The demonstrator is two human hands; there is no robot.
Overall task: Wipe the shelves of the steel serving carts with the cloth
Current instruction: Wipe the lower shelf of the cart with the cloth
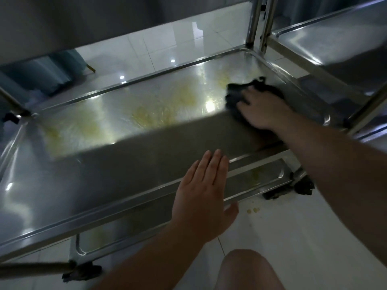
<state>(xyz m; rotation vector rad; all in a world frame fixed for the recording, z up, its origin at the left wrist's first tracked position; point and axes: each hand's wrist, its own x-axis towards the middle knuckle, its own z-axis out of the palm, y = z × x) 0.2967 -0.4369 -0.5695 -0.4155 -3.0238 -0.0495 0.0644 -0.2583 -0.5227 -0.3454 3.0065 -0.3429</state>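
On steel shelf [146, 105], right hand [261, 109] presses dark cloth [236, 95] (yellow smears), left hand [203, 191] flat.

— Where is the cloth [240, 95] sitting?
— On the middle shelf [125, 114], at its far right corner, with the right hand [263, 110] lying on top of it.
— And the left hand [203, 197]?
— It is resting flat on the shelf's near rim, well left of the right one.
— Anything else?
— A lower shelf [257, 178] is lying beneath, and a second cart [326, 38] is standing just to the right.
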